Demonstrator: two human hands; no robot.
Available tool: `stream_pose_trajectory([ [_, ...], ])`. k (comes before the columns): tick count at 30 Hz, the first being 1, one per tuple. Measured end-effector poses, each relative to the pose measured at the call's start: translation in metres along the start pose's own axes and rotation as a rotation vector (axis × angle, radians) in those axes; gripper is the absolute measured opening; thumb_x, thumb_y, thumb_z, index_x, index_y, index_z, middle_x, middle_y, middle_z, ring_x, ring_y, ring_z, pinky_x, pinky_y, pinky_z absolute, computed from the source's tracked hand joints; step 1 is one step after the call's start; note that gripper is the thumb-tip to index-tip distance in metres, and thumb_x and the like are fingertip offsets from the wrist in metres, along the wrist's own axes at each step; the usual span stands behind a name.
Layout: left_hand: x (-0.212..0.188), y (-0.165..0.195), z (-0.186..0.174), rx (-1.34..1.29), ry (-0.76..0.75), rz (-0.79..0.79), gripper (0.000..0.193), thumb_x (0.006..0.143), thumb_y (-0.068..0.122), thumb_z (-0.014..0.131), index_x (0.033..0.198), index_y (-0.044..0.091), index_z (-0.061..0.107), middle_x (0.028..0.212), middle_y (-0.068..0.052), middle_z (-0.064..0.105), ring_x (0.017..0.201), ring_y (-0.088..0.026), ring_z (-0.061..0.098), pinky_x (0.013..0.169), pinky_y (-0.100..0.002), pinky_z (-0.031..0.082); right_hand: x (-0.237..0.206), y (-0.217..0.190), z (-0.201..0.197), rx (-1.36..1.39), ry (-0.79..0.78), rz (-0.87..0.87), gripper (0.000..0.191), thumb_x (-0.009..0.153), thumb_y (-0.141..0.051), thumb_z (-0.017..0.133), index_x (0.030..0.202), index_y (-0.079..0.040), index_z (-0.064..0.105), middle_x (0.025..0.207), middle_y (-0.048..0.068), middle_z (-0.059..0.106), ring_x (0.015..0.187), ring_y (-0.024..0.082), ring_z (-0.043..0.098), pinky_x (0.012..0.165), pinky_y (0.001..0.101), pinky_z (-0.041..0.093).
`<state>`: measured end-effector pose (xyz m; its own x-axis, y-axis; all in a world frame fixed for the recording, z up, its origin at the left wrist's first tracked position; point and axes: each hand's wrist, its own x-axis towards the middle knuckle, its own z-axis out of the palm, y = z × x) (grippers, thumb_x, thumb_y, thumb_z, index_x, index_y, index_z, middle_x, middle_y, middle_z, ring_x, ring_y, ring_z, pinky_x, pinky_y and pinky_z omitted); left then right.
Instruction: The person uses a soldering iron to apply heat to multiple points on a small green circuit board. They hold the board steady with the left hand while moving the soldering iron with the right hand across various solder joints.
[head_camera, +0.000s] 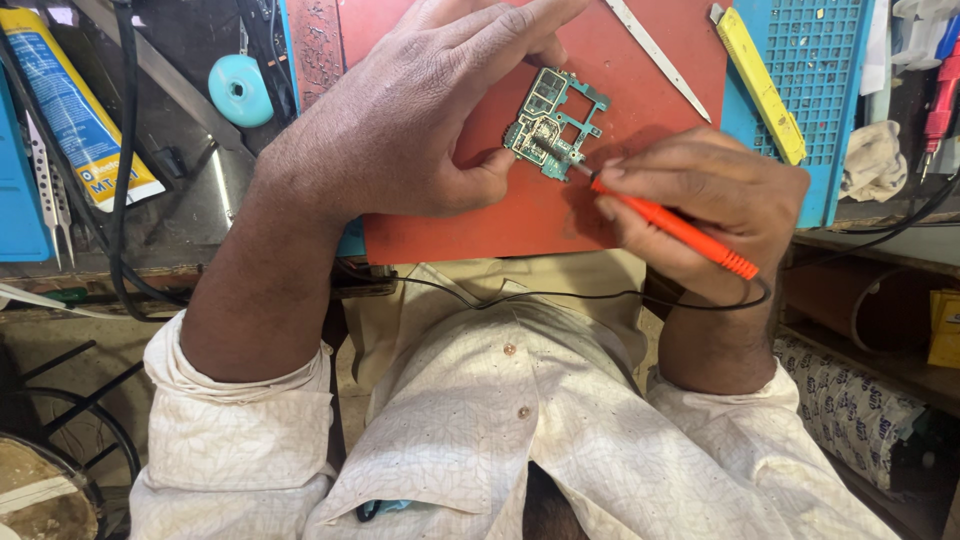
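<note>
circuit board (553, 122): green, metal parts | probe (672, 225): glossy orange plastic | mat (520, 215): matt red | shirt (500, 430): cloth

A single view is provided, taken from a camera worn on the head. It is directed steeply downward and is held close to the work. The red mat (520, 215) is seen at the upper centre, while the wearer's own shirt front (500, 420) fills the lower frame. No second view is supplied.
</note>
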<state>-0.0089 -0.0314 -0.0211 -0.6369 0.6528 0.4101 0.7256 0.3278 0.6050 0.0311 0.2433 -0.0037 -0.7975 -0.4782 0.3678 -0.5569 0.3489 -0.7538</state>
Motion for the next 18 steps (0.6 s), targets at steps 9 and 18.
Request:
stream_pose_trajectory([
  [9,-0.0001,0.0005,-0.0002,-0.004,-0.005,-0.007,0.092,0.079,0.006,0.077,0.156,0.001,0.027,0.132,-0.014,0.062,0.139,-0.033,0.053,0.123,-0.049,0.035,-0.0010,0.0027,-0.0006,0.013,0.007,0.007,0.025,0.074,0.007,0.080,0.098,0.002,0.074,0.089,0.015,0.073,0.082,0.023,0.072,0.071,0.0295,0.057],
  [18,0.0002,0.0007,-0.0012,-0.006,-0.010,-0.009,0.093,0.078,0.006,0.077,0.156,0.000,0.027,0.132,-0.014,0.062,0.138,-0.033,0.053,0.123,-0.049,0.035,-0.0077,0.0091,-0.0017,0.041,0.008,0.031,0.027,0.079,0.002,0.084,0.104,-0.001,0.076,0.092,0.012,0.074,0.086,0.021,0.073,0.073,0.0269,0.057],
])
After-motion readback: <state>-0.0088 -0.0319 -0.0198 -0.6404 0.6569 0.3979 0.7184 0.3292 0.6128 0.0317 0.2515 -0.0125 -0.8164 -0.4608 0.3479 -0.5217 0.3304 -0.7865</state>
